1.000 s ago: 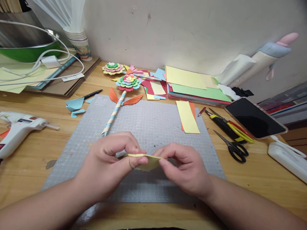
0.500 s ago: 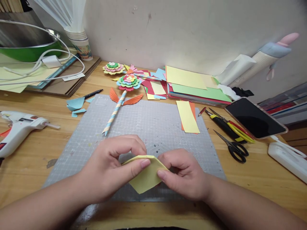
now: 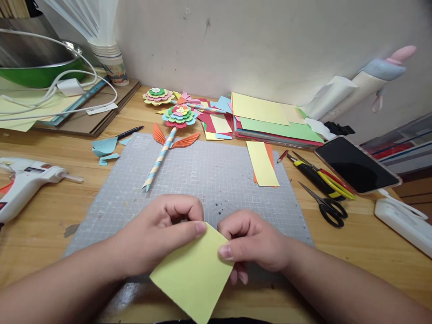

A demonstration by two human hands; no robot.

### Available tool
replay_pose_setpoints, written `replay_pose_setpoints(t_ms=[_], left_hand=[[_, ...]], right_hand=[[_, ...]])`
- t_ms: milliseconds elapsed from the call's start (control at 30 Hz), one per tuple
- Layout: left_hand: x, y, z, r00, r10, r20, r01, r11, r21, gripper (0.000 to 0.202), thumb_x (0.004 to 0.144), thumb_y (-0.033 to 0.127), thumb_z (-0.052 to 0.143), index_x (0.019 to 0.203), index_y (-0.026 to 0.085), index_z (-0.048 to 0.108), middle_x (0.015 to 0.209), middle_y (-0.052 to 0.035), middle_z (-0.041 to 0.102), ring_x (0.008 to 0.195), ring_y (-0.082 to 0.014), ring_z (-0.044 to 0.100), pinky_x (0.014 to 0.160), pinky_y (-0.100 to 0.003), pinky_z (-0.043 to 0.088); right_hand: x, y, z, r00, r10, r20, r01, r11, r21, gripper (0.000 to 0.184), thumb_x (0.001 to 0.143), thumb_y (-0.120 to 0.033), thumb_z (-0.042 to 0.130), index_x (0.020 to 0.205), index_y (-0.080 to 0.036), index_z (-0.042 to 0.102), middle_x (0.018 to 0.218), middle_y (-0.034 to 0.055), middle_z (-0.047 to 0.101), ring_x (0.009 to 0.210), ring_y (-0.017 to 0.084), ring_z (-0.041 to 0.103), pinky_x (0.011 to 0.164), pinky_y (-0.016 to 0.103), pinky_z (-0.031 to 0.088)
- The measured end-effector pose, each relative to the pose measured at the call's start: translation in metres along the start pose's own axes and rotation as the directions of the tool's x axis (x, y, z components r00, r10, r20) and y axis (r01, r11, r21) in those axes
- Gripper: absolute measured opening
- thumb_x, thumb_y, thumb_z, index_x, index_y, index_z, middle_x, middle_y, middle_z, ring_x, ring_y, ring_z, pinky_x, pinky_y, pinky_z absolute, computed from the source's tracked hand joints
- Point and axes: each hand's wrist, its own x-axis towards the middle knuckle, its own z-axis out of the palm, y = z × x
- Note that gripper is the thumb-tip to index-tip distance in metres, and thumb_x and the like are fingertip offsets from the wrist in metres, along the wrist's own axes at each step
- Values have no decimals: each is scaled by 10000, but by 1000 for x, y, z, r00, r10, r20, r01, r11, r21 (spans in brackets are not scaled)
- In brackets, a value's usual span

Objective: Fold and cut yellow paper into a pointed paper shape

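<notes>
Over the near edge of the grey cutting mat (image 3: 209,175), your left hand (image 3: 158,238) and right hand (image 3: 256,243) meet at the top corner of a yellow paper square (image 3: 192,279). Each grip is pinching the paper, thumb on the face toward you, fingers curled behind it. The square hangs tilted like a diamond, its lower corner reaching past the mat toward your body.

Farther up the mat lie a paper flower (image 3: 180,114) on a striped stem, to the left, and a yellow paper strip (image 3: 261,163), to the right. Scissors (image 3: 326,207) rest on the wooden tabletop (image 3: 50,238) just off the mat's right edge, near a phone (image 3: 356,164). A glue gun (image 3: 25,180) lies well apart on the left.
</notes>
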Motion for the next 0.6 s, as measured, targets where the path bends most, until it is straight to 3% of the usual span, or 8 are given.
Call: replay_pose_setpoints(t_ms=[133,300,467,600], left_hand=[[5,-1,0,998,-54,33,55,997,-44,286,759,393,647,627,196,485,544,43,487,463,-83,400,413,-177,302],[8,-4,-1,994,-71,82,66,996,62,246,791,351,584,633,195,479,555,50,439,492,-91,385,429,-186,290],[10,-4,2,990,-80,113,66,990,121,258,810,320,579,621,174,484,574,59,422,522,-76,368,476,-183,292],[12,-5,4,993,-115,40,113,992,53,236,801,345,611,667,179,511,574,60,486,506,-74,421,457,-173,318]], right_hand=[[2,-1,-3,999,33,14,-33,999,29,207,720,-270,724,611,-159,588,526,-40,627,395,41,566,355,87,447],[5,2,-3,995,87,45,-87,996,-4,218,739,-310,711,641,-162,584,536,-39,624,394,48,558,352,106,429],[10,5,-2,995,-88,-55,82,992,-98,303,792,-412,715,697,-184,539,536,-70,536,406,56,487,361,147,375],[10,3,0,959,-267,-99,244,949,-199,312,826,-397,689,678,-172,531,571,-64,477,486,53,403,449,170,329]])
